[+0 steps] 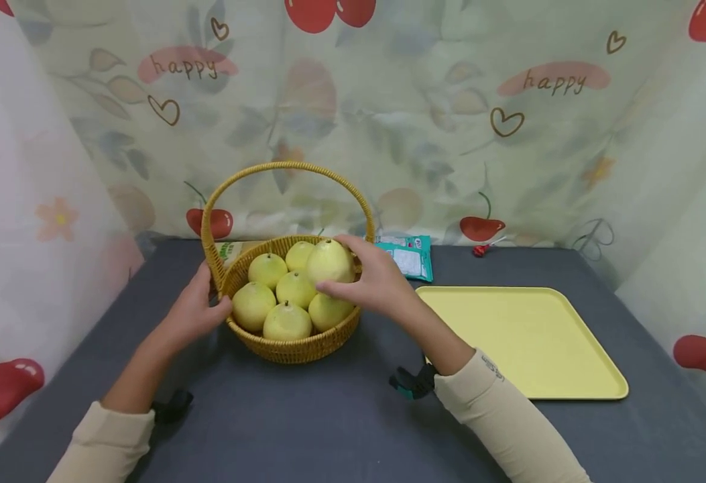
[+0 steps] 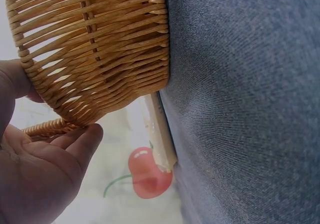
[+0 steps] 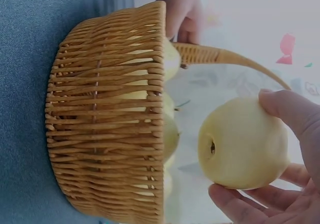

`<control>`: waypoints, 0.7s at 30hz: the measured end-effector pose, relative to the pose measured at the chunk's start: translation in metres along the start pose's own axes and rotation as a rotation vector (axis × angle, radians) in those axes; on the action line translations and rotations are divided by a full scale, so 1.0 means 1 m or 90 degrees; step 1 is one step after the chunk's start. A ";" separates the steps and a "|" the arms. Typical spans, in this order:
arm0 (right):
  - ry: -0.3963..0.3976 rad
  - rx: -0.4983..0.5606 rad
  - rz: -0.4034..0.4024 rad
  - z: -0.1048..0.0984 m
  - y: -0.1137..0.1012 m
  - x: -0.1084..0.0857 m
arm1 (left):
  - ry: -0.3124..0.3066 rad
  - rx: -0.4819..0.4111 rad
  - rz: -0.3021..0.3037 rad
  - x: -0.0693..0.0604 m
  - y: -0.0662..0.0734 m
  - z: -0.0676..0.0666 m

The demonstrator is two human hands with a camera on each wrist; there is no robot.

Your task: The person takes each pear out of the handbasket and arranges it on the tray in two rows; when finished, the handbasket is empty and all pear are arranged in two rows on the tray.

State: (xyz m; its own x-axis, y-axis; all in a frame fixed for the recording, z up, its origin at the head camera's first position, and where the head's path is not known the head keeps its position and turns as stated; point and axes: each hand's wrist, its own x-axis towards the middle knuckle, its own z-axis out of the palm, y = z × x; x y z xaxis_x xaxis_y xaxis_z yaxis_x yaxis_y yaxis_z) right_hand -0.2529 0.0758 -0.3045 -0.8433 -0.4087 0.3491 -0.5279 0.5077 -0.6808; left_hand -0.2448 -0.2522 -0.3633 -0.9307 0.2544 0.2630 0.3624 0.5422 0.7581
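Note:
A wicker basket (image 1: 295, 350) with a tall arched handle (image 1: 292, 165) stands on the dark cloth and holds several pale yellow-green pears (image 1: 287, 323). At the basket's left side, my left hand (image 1: 194, 310) grips the rim by the handle's base, its thumb in front and its fingers behind. My right hand (image 1: 377, 276) holds one pear (image 3: 245, 143) between thumb and fingers. In the right wrist view that pear is apart from the basket, just above its rim. Wicker hides the lower pears.
To the right lies a yellow tray (image 1: 521, 342). Behind the basket are a teal packet (image 1: 412, 258) and a partly hidden pale packet (image 1: 232, 251). A red lollipop (image 1: 481, 250) lies near the back edge, by the printed curtain (image 1: 413, 168).

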 end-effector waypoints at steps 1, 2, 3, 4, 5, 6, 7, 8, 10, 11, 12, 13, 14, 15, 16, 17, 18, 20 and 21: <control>0.002 0.012 -0.001 -0.001 0.000 -0.003 | 0.002 -0.002 -0.003 -0.001 0.000 0.000; 0.006 0.024 0.000 -0.003 0.000 -0.006 | 0.003 -0.004 -0.005 -0.002 0.000 0.000; 0.011 0.036 0.001 -0.005 0.000 -0.008 | 0.004 -0.004 -0.003 -0.003 0.000 0.001; 0.015 0.043 0.003 -0.007 0.000 -0.010 | 0.004 -0.003 -0.002 -0.003 0.000 0.001; 0.019 0.050 0.003 -0.009 0.001 -0.012 | 0.004 -0.002 -0.001 -0.003 0.000 0.001; 0.022 0.052 0.004 -0.011 0.001 -0.014 | 0.005 -0.001 -0.001 -0.003 0.000 0.001; 0.026 0.052 0.005 -0.014 0.001 -0.016 | 0.005 0.000 -0.002 -0.003 0.000 0.001; 0.029 0.053 0.007 -0.016 0.001 -0.017 | 0.005 0.001 -0.003 -0.002 0.001 0.001; 0.035 0.057 0.007 -0.022 0.001 -0.021 | 0.005 0.003 -0.006 -0.002 0.002 0.000; 0.037 0.063 0.008 -0.025 0.002 -0.023 | 0.004 0.002 -0.007 -0.001 0.002 0.001; 0.041 0.064 0.011 -0.027 0.002 -0.025 | 0.004 0.002 -0.010 -0.001 0.003 0.001; 0.042 0.063 0.011 -0.030 0.003 -0.027 | 0.003 0.002 -0.012 -0.001 0.003 0.001; 0.044 0.065 0.012 -0.032 0.004 -0.029 | 0.003 0.002 -0.014 0.000 0.003 0.001; 0.047 0.063 0.012 -0.034 0.005 -0.031 | 0.003 0.002 -0.017 0.000 0.003 0.001; 0.049 0.061 0.014 -0.035 0.007 -0.032 | 0.002 0.002 -0.020 0.000 0.002 0.001; 0.051 0.059 0.016 -0.037 0.009 -0.034 | 0.002 0.003 -0.021 0.000 0.002 0.000; 0.054 0.056 0.020 -0.038 0.010 -0.037 | 0.003 0.003 -0.022 0.000 0.001 0.000; 0.060 0.048 0.025 -0.041 0.013 -0.041 | 0.002 0.001 -0.022 -0.001 0.001 0.000; 0.063 0.044 0.029 -0.042 0.014 -0.043 | 0.002 0.001 -0.021 -0.001 0.000 0.000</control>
State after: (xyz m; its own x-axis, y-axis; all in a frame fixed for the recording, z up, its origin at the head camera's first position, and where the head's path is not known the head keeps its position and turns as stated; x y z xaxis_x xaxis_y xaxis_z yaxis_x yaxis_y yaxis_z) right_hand -0.2284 0.1330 -0.3020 -0.8741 -0.3075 0.3759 -0.4830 0.4688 -0.7396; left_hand -0.2439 -0.2519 -0.3636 -0.9424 0.2338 0.2392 0.3311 0.5518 0.7654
